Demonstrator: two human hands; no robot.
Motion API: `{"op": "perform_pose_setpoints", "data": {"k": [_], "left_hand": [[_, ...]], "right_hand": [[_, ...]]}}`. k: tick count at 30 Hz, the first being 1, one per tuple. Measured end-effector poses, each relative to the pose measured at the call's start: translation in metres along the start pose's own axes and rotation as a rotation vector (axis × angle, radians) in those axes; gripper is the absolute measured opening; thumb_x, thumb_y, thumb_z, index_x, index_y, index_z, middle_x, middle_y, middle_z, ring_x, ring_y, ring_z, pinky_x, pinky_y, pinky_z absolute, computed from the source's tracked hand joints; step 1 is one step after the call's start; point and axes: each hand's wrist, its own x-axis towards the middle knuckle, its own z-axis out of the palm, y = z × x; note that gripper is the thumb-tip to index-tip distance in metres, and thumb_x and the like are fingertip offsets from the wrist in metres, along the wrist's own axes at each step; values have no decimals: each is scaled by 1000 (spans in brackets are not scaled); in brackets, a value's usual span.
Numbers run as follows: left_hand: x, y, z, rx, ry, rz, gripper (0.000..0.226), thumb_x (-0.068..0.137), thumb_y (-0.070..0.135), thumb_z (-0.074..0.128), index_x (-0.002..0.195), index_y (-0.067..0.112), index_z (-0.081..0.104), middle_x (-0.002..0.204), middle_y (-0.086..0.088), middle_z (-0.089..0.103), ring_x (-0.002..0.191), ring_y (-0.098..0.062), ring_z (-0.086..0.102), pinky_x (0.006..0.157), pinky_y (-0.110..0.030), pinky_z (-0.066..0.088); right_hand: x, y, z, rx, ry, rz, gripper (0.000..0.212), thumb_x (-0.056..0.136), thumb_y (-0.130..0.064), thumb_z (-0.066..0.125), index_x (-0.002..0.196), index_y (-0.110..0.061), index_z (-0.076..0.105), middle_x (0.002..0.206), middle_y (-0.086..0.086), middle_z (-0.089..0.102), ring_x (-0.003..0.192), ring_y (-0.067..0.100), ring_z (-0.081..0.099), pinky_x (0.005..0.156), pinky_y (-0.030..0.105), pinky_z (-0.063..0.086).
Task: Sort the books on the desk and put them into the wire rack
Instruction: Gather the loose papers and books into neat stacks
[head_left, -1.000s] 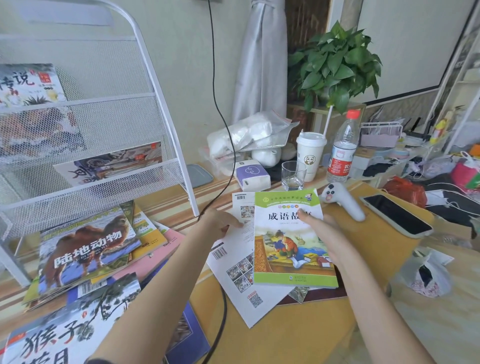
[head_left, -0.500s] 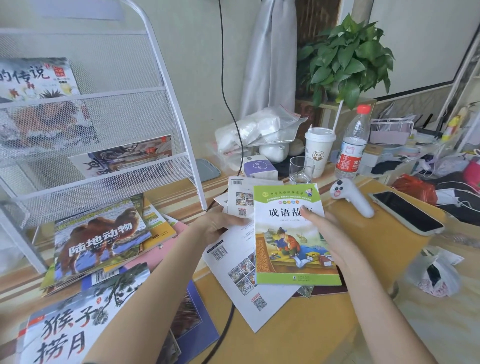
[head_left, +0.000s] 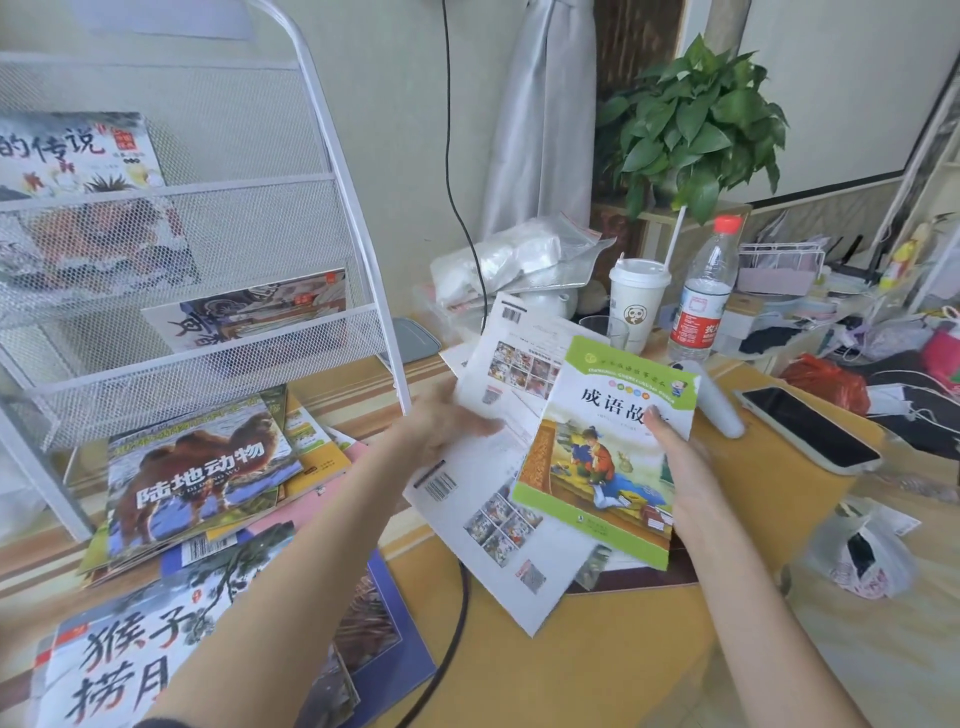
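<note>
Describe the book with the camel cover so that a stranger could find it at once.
Start at the white wire rack on the desk's left side. On the desk just below its lowest shelf is a loose pile of books, and the camel book lies on top of it, face up. Only this cover shows a brown camel photo with large white Chinese characters.

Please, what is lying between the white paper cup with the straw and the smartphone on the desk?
In the head view, a plastic water bottle with a red cap stands between the paper cup and the smartphone; nearer the phone lies a white controller.
</note>
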Motion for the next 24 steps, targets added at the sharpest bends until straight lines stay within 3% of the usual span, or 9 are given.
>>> {"op": "perform_pose_setpoints", "data": {"k": [4, 9, 13, 17, 21, 24], "left_hand": [[-16, 29, -41, 100, 180, 42, 56, 69, -3, 78, 118, 9, 53, 108, -12, 67, 93, -34, 67, 79, -56, 55], [-46, 55, -76, 198, 380, 129, 67, 73, 0, 77, 132, 13, 49, 116, -8, 63, 99, -32, 64, 84, -51, 54], [-65, 62, -88, 260, 452, 170, 44, 78, 1, 73, 115, 16, 56, 102, -5, 64, 87, -26, 65, 61, -30, 53], [-75, 65, -95, 289, 526, 185, 41, 77, 2, 74, 112, 17, 57, 105, -7, 66, 89, -28, 67, 69, -37, 55], [-81, 64, -100, 228, 516, 189, 42, 75, 0, 75, 109, 17, 57, 102, -6, 68, 85, -26, 68, 73, -42, 57], [-80, 63, -101, 187, 491, 164, 42, 74, -1, 76, 107, 18, 57, 103, -5, 68, 86, -26, 68, 74, -43, 57]], "right_hand": [[6, 4, -10, 27, 81, 21, 32, 86, -33, 67, 115, -22, 61, 113, -4, 64, 96, 14, 59, 71, 28, 44], [14, 8, 0, -158, 39, -16, 38, 88, -29, 64, 122, -15, 54, 110, -3, 57, 99, 16, 49, 83, 29, 36], [12, 12, 12, -430, -17, -41, 49, 87, -38, 64, 123, -8, 50, 112, -2, 54, 103, 22, 51, 81, 31, 36], [8, 12, 25, -778, 61, -166, 66, 86, -45, 62, 127, 2, 42, 125, 17, 51, 116, 34, 50, 86, 37, 42], [4, 18, 33, -1166, 57, -268, 80, 85, -61, 50, 141, -7, 34, 146, 17, 32, 136, 31, 26, 105, 41, 28], [5, 17, 39, -1228, 1, -287, 86, 85, -60, 51, 148, -10, 18, 153, 15, 21, 141, 32, 16, 110, 46, 22]]}}
